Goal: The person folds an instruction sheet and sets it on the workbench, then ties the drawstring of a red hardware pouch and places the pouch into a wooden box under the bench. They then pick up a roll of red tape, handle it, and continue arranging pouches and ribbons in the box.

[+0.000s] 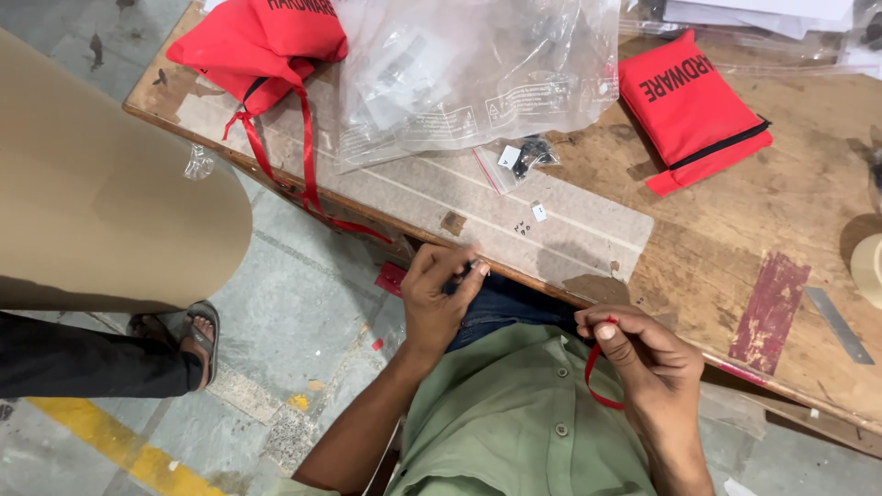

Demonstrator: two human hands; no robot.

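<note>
The right hand (643,354) pinches a thin red ribbon (597,377) between thumb and fingers; the ribbon loops down over the green shirt (514,413). The left hand (439,294) is curled at the near edge of the bench (781,230), fingertips closed on something small and dark, perhaps a fastener; it is too small to tell. Just beyond lies a flat clear plastic sheet (570,230) with tiny dark bits and a small zip bag (519,158) of black parts. Farther off, a crumpled clear bag (478,73) holds more packets. A red cloth pouch (694,110) lies flat to the right; another (257,41), with trailing ribbon, sits far left. The wooden bench is worn and scratched.
</note>
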